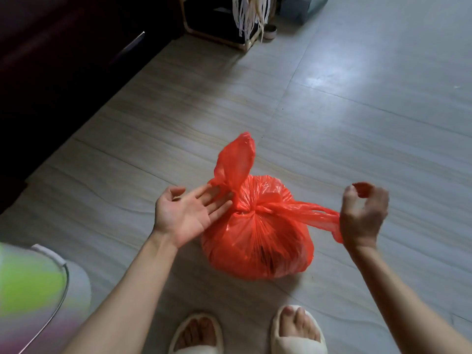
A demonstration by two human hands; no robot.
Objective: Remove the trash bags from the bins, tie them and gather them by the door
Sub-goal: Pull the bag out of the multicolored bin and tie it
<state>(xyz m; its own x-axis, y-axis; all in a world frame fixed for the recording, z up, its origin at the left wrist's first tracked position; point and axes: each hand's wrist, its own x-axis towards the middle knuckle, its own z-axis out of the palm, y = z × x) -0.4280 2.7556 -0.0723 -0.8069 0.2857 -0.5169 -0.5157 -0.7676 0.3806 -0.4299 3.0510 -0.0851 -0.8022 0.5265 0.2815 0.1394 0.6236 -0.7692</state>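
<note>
A full red trash bag (258, 238) sits on the tiled floor in front of my feet, knotted at its top. One bag handle (236, 159) stands up behind the knot. My left hand (189, 213) lies palm up with straight fingers, the fingertips touching the base of that handle. The other handle (316, 215) stretches to the right. My right hand (362, 213) has curled fingers and grips the end of this handle, with red plastic showing above and below the hand.
A dark cabinet (63, 80) runs along the left. A wooden-framed stand (217, 34) with hanging white strips stands at the back. A white bin (43, 284) with a green liner is at lower left. My feet in white slippers (298, 330) are at the bottom.
</note>
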